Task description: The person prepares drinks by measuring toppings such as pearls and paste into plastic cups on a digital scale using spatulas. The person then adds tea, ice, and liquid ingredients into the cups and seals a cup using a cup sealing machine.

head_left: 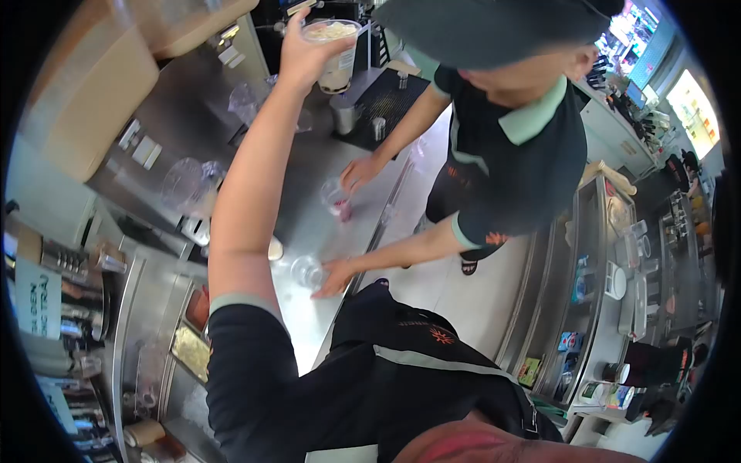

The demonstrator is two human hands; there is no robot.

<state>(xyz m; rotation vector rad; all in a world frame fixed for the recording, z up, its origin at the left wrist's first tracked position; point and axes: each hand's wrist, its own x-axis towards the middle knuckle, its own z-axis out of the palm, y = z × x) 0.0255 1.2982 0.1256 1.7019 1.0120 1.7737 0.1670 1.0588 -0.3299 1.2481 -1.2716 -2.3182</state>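
My left arm is raised across the counter, and my left hand (pixel 307 58) is closed around the upper part of a clear plastic cup (pixel 337 76). The cup has a creamy pale top, a whitish body and dark matter at the bottom, with a printed label on its side. It is held up near the back of the steel counter (pixel 297 197), above a metal cup (pixel 342 114). My right hand is out of view.
A co-worker (pixel 517 147) in a dark cap stands opposite, one hand (pixel 363 171) at a clear cup with pinkish-red contents (pixel 336 199), the other (pixel 335 278) at a clear cup (pixel 307 272). A black mat (pixel 390 104) lies behind. Shelves (pixel 559 309) stand right.
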